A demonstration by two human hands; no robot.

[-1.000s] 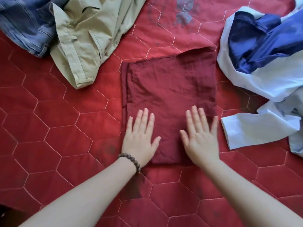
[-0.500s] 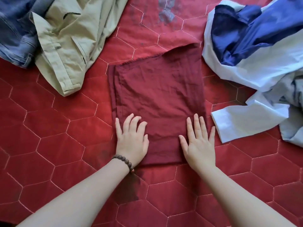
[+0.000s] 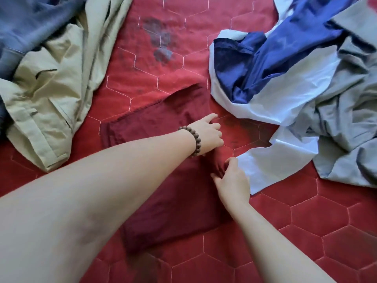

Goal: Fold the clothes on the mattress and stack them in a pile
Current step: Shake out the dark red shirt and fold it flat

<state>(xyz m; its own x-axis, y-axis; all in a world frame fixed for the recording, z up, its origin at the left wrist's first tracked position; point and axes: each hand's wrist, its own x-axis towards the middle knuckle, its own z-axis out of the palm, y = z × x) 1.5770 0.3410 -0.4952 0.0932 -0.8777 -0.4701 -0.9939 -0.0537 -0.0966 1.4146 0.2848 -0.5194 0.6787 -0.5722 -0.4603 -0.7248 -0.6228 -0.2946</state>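
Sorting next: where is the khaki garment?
In the head view, the khaki garment lies upper left, beside the blue denim, left of the maroon cloth.

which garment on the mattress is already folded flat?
The dark maroon cloth under both hands: a flat rectangle. The khaki garment, the blue denim and the blue-and-white heap lie crumpled.

Left arm point(image 3: 102, 193): bare from forearm to wrist, no sleeve in view.
Left hand point(image 3: 206, 133): bare, no rings visible.
Bracelet point(image 3: 193, 139): round dark brown beads, strung close around the left wrist.
Right arm point(image 3: 271, 242): bare, no sleeve.
Right hand point(image 3: 232, 182): bare, nothing worn.
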